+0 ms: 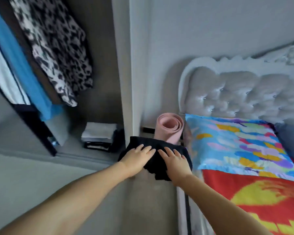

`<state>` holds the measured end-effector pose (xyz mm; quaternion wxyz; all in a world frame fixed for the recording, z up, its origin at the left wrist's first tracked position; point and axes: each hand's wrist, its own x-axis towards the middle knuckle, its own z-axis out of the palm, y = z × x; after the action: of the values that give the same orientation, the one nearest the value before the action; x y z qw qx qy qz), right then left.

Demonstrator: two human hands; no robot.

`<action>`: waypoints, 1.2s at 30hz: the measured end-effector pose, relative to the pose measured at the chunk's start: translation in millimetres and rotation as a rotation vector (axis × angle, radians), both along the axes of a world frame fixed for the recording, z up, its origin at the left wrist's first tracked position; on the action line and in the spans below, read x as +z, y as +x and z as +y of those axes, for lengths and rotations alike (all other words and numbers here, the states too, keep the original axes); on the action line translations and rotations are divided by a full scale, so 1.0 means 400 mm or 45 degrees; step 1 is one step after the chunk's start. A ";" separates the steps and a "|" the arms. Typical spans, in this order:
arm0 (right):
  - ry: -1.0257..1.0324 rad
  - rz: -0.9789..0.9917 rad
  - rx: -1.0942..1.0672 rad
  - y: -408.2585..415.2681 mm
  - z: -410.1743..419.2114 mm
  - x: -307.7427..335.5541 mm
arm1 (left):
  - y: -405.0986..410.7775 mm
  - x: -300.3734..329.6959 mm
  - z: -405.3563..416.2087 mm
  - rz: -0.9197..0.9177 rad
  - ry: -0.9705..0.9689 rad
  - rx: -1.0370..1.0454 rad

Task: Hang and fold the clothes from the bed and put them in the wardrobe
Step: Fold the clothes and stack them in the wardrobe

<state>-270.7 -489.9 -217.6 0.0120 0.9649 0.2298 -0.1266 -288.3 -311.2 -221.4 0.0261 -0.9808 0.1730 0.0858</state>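
Note:
A folded black garment (pixel 157 164) hangs in the air between the bed and the open wardrobe (pixel 124 73). My left hand (pixel 137 157) holds its left side and my right hand (pixel 175 162) its right side, with fingers laid flat on top and thumbs hidden underneath. Low inside the wardrobe lies a stack of folded clothes (pixel 98 134), white on top and dark below. Above it hang a leopard-print garment (pixel 58 48), a blue one (pixel 20 65) and a white one (pixel 2 78).
The bed on the right has a red and yellow blanket (pixel 261 200), a colourful pillow (pixel 236 143) and a grey tufted headboard (pixel 244 92). A rolled pink mat (pixel 170 128) stands in the gap between wardrobe and bed, just behind the black garment. Grey floor lies below my arms.

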 end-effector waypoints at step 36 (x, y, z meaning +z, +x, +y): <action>-0.044 0.300 0.135 0.880 1.107 -0.375 | 0.817 -0.380 1.083 0.386 -0.093 0.243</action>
<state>81.1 -47.1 -367.6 0.0082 0.9295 0.2781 -0.2421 38.6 122.0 -373.5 -0.0442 -0.9689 0.0841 0.2284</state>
